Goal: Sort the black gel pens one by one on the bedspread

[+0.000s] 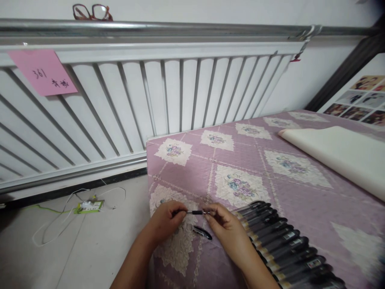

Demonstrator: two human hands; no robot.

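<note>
Between my two hands a pen with a black grip section lies level, uncapped, just above the flowered cloth. My left hand pinches its left end between thumb and fingers. At the other end, my right hand closes on the part near the black grip; the fingers hide some of it. A loose black pen cap rests on the cloth just below the pen. To the right of my right hand, several capped black pens lie side by side in a row, partly behind my right forearm.
A purple flowered cloth covers the table. A rolled white sheet lies at the right. Behind stands a white radiator with a pink note; glasses sit on the pipe above. A power strip with cables is on the floor.
</note>
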